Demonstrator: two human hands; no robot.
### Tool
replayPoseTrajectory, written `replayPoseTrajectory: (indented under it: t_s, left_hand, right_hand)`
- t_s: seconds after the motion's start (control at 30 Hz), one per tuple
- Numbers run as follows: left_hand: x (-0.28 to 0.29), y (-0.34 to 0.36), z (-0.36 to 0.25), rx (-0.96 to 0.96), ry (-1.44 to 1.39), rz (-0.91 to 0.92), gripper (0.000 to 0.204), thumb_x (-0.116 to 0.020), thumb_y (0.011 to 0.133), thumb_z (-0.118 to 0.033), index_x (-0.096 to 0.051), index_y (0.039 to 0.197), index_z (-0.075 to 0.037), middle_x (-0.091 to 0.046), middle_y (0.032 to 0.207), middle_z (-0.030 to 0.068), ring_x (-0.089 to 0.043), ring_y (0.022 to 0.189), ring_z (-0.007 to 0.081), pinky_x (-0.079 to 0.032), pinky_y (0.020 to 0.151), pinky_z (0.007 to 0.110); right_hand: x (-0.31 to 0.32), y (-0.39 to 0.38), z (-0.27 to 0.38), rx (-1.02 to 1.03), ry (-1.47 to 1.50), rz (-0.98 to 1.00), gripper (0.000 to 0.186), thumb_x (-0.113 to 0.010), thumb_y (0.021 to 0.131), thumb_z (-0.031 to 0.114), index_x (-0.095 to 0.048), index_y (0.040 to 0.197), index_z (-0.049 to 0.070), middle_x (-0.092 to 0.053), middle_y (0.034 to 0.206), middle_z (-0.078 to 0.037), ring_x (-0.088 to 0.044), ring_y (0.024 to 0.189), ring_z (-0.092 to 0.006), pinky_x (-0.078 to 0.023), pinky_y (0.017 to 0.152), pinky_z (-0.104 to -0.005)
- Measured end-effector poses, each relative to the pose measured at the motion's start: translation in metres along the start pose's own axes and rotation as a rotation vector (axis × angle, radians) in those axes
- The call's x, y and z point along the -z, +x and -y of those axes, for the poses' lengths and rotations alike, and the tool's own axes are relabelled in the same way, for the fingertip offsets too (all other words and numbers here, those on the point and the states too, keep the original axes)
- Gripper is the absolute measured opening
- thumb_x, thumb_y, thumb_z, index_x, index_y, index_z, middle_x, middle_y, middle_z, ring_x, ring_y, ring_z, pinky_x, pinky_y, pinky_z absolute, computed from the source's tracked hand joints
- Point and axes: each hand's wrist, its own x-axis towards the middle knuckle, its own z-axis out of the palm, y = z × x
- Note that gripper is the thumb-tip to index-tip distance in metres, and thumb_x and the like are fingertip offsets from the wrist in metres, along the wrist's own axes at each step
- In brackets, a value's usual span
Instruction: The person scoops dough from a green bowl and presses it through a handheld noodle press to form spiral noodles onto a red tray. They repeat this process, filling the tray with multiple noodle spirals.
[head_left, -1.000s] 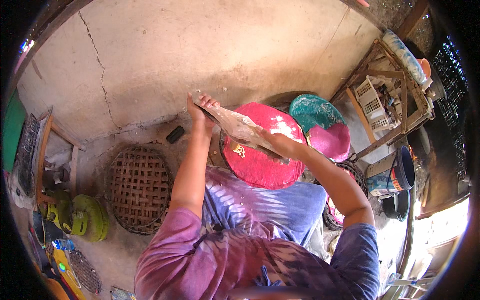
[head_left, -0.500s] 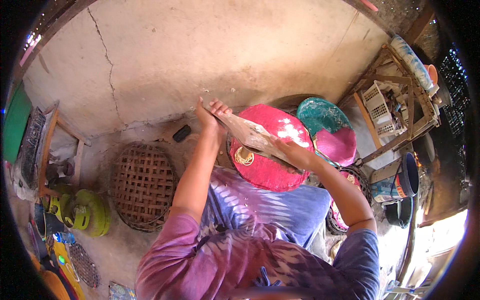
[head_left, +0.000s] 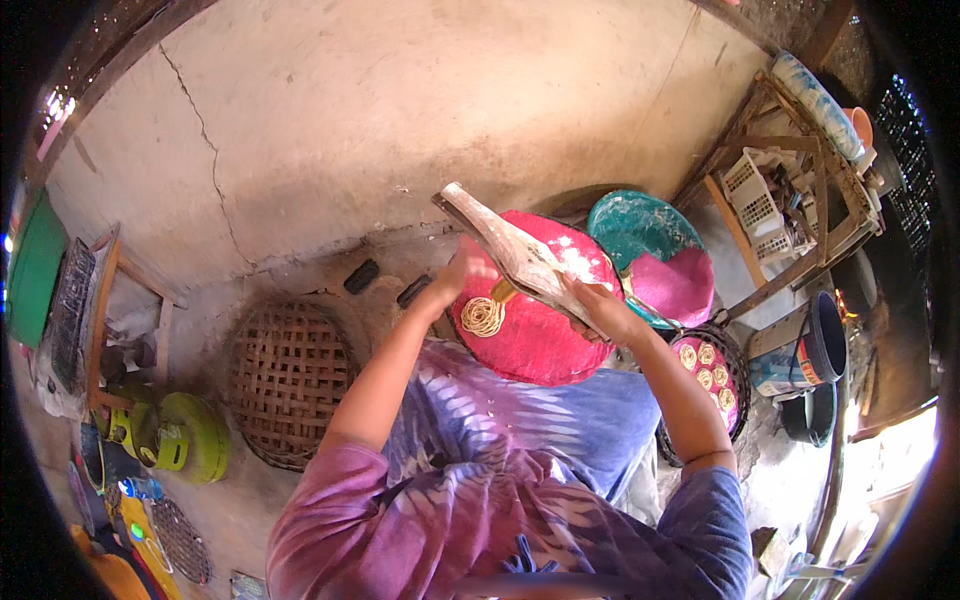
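My right hand (head_left: 608,312) grips the lower right end of a long, floury wooden press (head_left: 515,255). The press slants over a round, red cloth-covered surface (head_left: 560,360), with a short brass-coloured tube (head_left: 503,291) showing beneath it. Beside the tube, a coil of pale noodle strands (head_left: 483,317) lies on the red cloth. My left hand (head_left: 465,270) is off the press, just left of it and above the coil; its fingers look stretched out but are blurred by motion. White flour is scattered on the cloth's far side.
A teal basin (head_left: 640,228) with pink cloth stands behind right. Several coils lie in a pink-lined basket (head_left: 738,352) by my right arm. An upturned woven basket (head_left: 290,380) and a green gas cylinder (head_left: 195,438) are at left. Buckets (head_left: 822,340) stand at far right.
My left hand has let go of the press's upper end and come down nearer the cloth. The press's upper end is raised and shifted right; the coil shows more fully.
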Motion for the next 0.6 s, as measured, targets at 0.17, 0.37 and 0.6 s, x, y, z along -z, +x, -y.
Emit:
replayPoseTrajectory:
  t_s: [0.17, 0.37, 0.6]
  left_hand:
    - [-0.02, 0.004, 0.013, 0.069, -0.027, 0.115, 0.096, -0.009, 0.09, -0.075, -0.06, 0.123, -0.001, -0.065, 0.114, 0.0102, -0.056, 0.114, 0.0195, -0.033, 0.105, 0.036]
    - [-0.017, 0.008, 0.011, 0.079, -0.002, 0.1, 0.085, -0.026, 0.092, -0.072, -0.053, 0.129, -0.001, -0.067, 0.111, 0.0129, -0.059, 0.11, 0.0188, -0.041, 0.099, 0.035]
    - [-0.015, -0.02, 0.039, -0.206, 0.069, -0.119, 0.063, -0.04, 0.096, -0.058, -0.051, 0.134, -0.009, -0.061, 0.124, 0.0165, -0.054, 0.118, 0.0261, -0.038, 0.1, 0.04]
  right_hand:
    - [0.002, 0.008, -0.008, 0.052, 0.073, 0.039, 0.065, -0.036, 0.094, 0.066, -0.061, 0.097, 0.006, -0.047, 0.058, 0.0, -0.042, 0.045, -0.0095, -0.033, 0.04, -0.0262]
    - [0.001, 0.018, -0.014, 0.03, 0.088, -0.014, 0.059, -0.037, 0.096, 0.062, -0.06, 0.099, 0.008, -0.048, 0.06, 0.0, -0.043, 0.045, -0.0091, -0.032, 0.04, -0.0256]
    - [0.007, 0.019, -0.026, 0.043, 0.128, -0.086, 0.052, -0.038, 0.098, 0.055, -0.061, 0.101, 0.008, -0.052, 0.064, -0.001, -0.046, 0.048, -0.009, -0.034, 0.041, -0.0269]
